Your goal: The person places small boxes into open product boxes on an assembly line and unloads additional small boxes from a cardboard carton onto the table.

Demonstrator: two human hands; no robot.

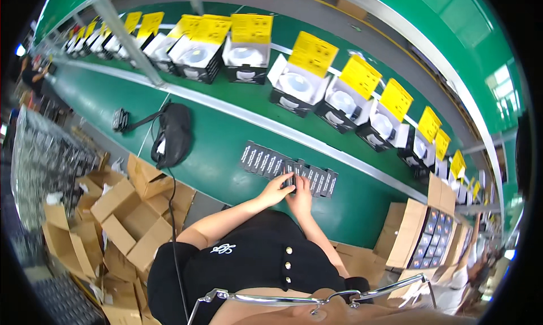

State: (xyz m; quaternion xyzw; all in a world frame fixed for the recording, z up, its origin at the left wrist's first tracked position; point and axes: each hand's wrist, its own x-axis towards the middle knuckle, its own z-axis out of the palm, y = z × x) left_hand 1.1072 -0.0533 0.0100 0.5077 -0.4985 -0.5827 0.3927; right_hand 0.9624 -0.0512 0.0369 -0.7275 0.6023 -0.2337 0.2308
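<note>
The small black boxes point(289, 166) lie side by side in a slanting row on the green bench point(218, 147), in front of the person, with white print too small to make out. Both hands are at the middle of the row. The left hand point(277, 189) bends its fingers over the boxes; the right hand point(302, 197) is just beside it, fingertips at the near edges. Between them they hide the boxes' near ends there, and I cannot tell whether either hand grips one or only touches it.

Left of the row lies a black bag point(174, 131), its contents hidden but for something pale at the opening. A black cable point(173, 212) runs down from it across the person's sleeve. Beyond the bag sits a little dark stack point(120, 120), hard to make out.

A metal rail point(237, 114) separates the bench from a line of open boxes with yellow lids point(250, 28), white round items inside; a slanting post point(127, 42) hides part of that line, which blurs towards both ends. Empty cartons point(117, 232) crowd the lower left. At right, a carton point(406, 234) of packed small boxes is partly covered by flaps. Glasses point(331, 298) cross the lower edge.
</note>
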